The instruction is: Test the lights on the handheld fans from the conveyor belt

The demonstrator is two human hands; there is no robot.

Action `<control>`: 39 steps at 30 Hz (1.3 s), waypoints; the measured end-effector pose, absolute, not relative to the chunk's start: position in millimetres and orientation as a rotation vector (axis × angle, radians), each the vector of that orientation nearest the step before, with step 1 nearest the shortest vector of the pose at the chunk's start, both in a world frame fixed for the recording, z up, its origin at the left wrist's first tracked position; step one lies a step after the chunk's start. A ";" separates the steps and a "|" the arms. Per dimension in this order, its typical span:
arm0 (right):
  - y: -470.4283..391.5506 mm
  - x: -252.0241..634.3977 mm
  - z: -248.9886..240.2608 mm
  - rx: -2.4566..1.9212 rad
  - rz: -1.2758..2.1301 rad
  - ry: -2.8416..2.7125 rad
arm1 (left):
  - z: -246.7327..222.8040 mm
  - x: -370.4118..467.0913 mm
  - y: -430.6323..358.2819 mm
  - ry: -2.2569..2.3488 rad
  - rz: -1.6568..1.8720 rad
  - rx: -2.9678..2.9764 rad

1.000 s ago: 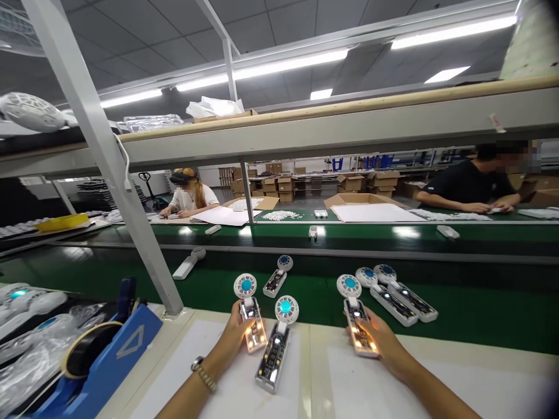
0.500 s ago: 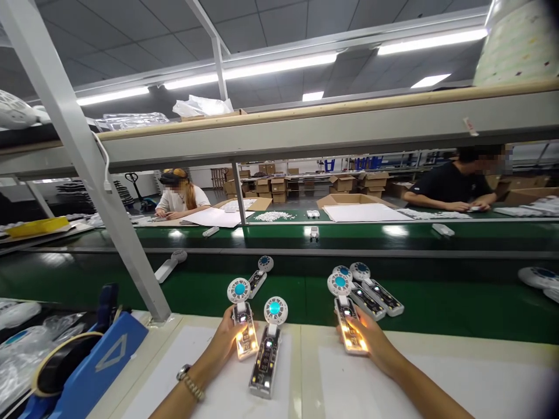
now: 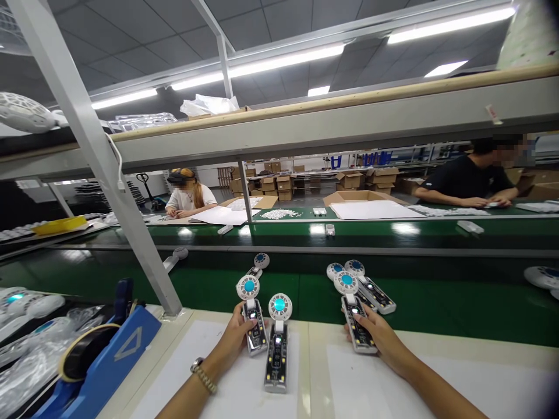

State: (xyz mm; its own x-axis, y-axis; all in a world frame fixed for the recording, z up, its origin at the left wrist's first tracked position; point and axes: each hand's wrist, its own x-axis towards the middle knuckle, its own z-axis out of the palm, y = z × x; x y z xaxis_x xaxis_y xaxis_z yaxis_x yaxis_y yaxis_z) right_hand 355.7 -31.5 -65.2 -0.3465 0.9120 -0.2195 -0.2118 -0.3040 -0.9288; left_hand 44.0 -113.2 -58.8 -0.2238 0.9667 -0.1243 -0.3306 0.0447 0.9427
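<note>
My left hand (image 3: 238,330) grips a small handheld device (image 3: 254,326) with a round white vented head, a blue centre and a dark circuit board in its body. The thumb presses on the board. Just right of it a similar device (image 3: 276,355) lies on the bench, head pointing away, touched by neither hand. In my right hand (image 3: 379,333) is another such device (image 3: 358,326), held by its body with the thumb on the board. Behind that one, two more devices (image 3: 379,295) lie on the green belt, partly covered. A further device (image 3: 261,261) sits on the belt behind my left hand.
A blue tape dispenser (image 3: 117,355) stands at the left, beside plastic bags and white parts. A slanted metal post (image 3: 131,215) rises from the bench edge. The green conveyor belt (image 3: 458,302) runs across, with a shelf (image 3: 305,125) overhead. Two people sit across the belt.
The orange lights on both held devices have gone out. The view has shifted a little, and the belt device behind my left hand appears slightly farther left relative to it.
</note>
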 end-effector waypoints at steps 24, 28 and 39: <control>-29.4 364.7 -81.8 -0.849 1.790 -1.166 | -54.0 43.8 -115.5 1.134 1.444 0.813; -30.2 364.7 -82.0 -0.839 1.787 -1.174 | -49.7 44.9 -117.1 1.130 1.419 0.825; -36.5 363.7 -70.7 -0.868 1.794 -1.168 | -48.8 45.8 -117.4 1.147 1.426 0.809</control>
